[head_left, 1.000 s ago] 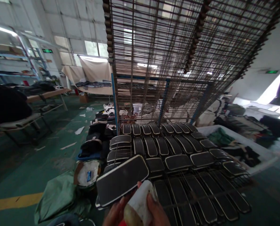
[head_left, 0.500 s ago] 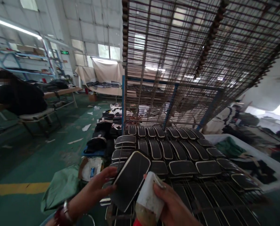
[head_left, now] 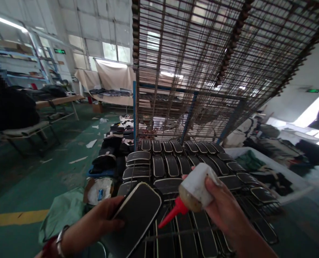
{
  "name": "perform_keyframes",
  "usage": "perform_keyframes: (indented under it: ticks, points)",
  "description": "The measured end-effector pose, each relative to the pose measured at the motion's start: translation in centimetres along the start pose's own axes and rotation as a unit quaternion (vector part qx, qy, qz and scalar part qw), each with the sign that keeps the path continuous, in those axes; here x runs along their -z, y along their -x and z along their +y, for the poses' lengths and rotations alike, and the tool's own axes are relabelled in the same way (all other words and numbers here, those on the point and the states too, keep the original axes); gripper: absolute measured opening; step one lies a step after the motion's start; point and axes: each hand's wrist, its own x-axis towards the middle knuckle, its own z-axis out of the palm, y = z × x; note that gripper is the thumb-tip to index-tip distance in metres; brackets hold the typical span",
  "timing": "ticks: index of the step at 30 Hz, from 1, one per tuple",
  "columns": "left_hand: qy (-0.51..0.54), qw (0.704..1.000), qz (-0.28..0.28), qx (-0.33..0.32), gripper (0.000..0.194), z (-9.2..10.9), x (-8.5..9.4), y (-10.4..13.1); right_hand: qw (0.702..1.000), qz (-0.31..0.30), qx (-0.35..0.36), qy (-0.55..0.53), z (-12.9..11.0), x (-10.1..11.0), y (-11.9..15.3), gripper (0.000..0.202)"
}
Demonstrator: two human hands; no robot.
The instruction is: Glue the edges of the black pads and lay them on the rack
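Note:
My left hand [head_left: 105, 218] grips the left edge of a black panel [head_left: 138, 218] with rounded corners and a pale line along its rim. In my right hand [head_left: 218, 200] is a glue bottle [head_left: 198, 186] with a whitish, stained body and a red nozzle [head_left: 172, 214]. The bottle is tilted, and its nozzle points down and left, close to the right edge of the panel but apart from it. Beneath and beyond both hands, many similar black panels [head_left: 174, 165] lie in rows on a wire rack.
A raised stack of wire grids [head_left: 191, 46] leans over the rack. Left of it are a green cloth bag [head_left: 64, 211], an open box [head_left: 91, 191] and dark bundles [head_left: 104, 163]. A person [head_left: 11, 104] sits at far left. A white bin [head_left: 296, 195] with cloth stands right.
The glue bottle has swung up and right, so its red nozzle now shows fully. My left hand has closed on the panel, which has moved down and left. The view has shifted slightly right.

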Motion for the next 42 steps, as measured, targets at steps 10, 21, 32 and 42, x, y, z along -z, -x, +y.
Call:
perform_keyframes:
  ticks: [10, 21, 32, 42]
  points:
    - [0.013, 0.997, -0.033, 0.067, 0.044, 1.0, -1.3, 2.0, 0.988, -0.047, 0.113, 0.097, -2.4, -2.5, -1.5, 0.044]
    - [0.064, 0.995, -0.032, 0.062, 0.042, 0.9, -1.1, 2.4, 0.977, -0.089, 0.119, 0.150, -3.1, -1.9, -0.6, 0.045]
    - [0.129, 0.989, -0.039, 0.064, 0.039, 0.5, -1.8, 2.3, 0.990, -0.006, 0.118, 0.071, -1.0, -1.0, -0.3, 0.036]
    - [0.213, 0.975, -0.020, 0.066, 0.043, -1.2, -2.6, 2.1, 0.987, 0.116, 0.108, 0.037, 1.0, -0.4, -0.4, 0.035]
